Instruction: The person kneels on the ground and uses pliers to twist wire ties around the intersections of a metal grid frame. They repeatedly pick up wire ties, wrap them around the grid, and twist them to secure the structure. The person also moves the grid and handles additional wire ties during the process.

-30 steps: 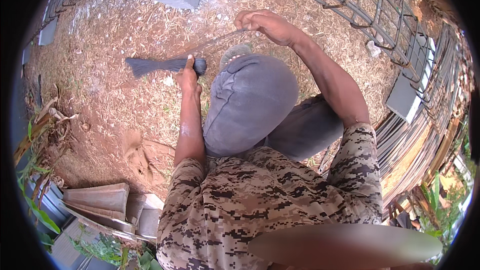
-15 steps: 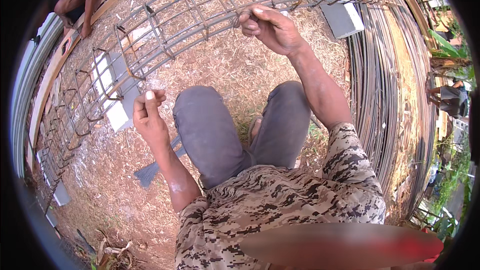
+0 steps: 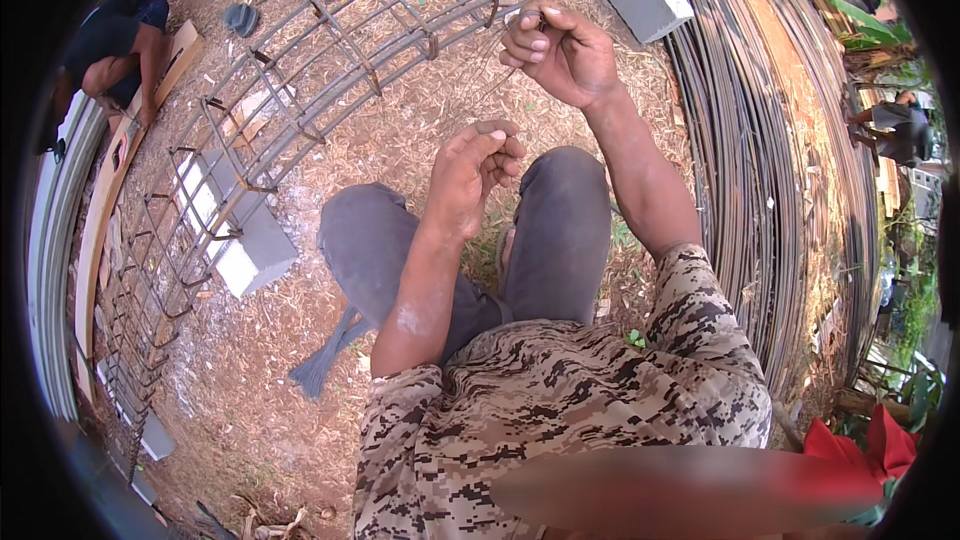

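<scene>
My right hand (image 3: 565, 55) is raised just on the near side of a long steel rebar cage (image 3: 431, 44), thumb and fingers pinched together. Thin dark wire (image 3: 487, 93) appears to trail from its fingers down toward the left. Lower and closer to my body, my left hand (image 3: 470, 178) hovers between my knees with its fingers curled and thumb pressed to them. Whatever may be in that pinch is too small to make out. The cage's bars and square stirrups curve across the upper left, resting on pale blocks.
Grey-white blocks (image 3: 262, 258) prop the cage, another block (image 3: 645, 8) at upper right. Long steel rods (image 3: 735, 170) lie stacked to the right. A grey bundle of strands (image 3: 322, 368) is beside my left knee. One person (image 3: 115, 45) crouches at a wooden board (image 3: 112, 175); another (image 3: 893, 125) is far right.
My left hand has swung right and up, from beside the cage to between my knees. My right hand has shifted slightly right and down. The view has turned a little.
</scene>
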